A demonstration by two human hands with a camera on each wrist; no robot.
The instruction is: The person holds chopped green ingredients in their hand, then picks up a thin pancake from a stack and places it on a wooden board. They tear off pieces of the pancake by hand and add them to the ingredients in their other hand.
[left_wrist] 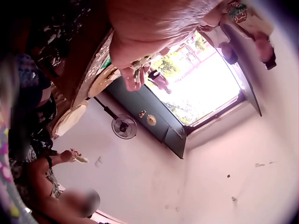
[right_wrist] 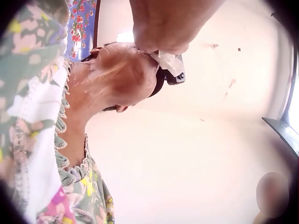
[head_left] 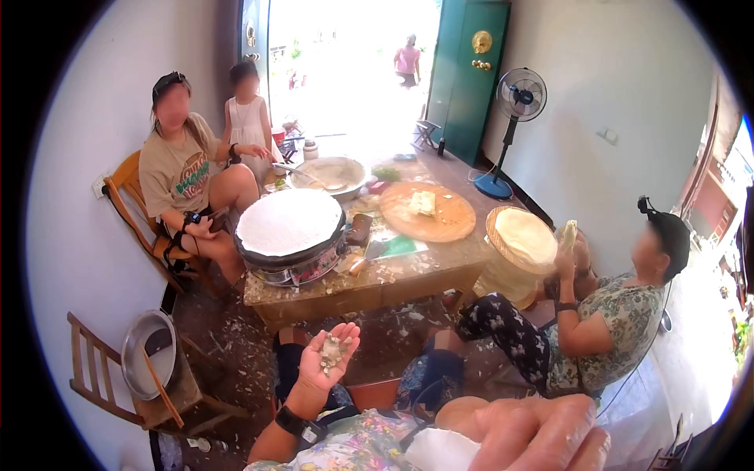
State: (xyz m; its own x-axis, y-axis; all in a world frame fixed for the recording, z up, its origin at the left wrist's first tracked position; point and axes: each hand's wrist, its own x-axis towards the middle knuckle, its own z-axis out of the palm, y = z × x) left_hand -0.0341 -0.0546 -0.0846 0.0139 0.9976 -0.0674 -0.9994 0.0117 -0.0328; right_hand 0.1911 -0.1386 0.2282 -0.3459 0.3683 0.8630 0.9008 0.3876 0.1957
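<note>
Palm up and slightly cupped, the left hand [head_left: 330, 359] carries a small pile of pale crumbs [head_left: 332, 353] above the lap. In the left wrist view the same hand [left_wrist: 156, 35] shows bits [left_wrist: 140, 63] at its fingers. Large and close to the camera, the right hand [head_left: 534, 433] has its fingers bent. The right wrist view shows this hand [right_wrist: 173, 23] pinching a crumpled, thin white piece [right_wrist: 170, 63] at the wearer's mouth area. Its fingertips are partly hidden there.
Ahead, a table [head_left: 369, 286] bears a round griddle [head_left: 289, 222], a basin [head_left: 345, 169] and a round board [head_left: 448, 218]. A seated person [head_left: 188, 157] and a child are left; another person [head_left: 620, 322] sits right. A chair [head_left: 177, 404] with a basin stands lower left.
</note>
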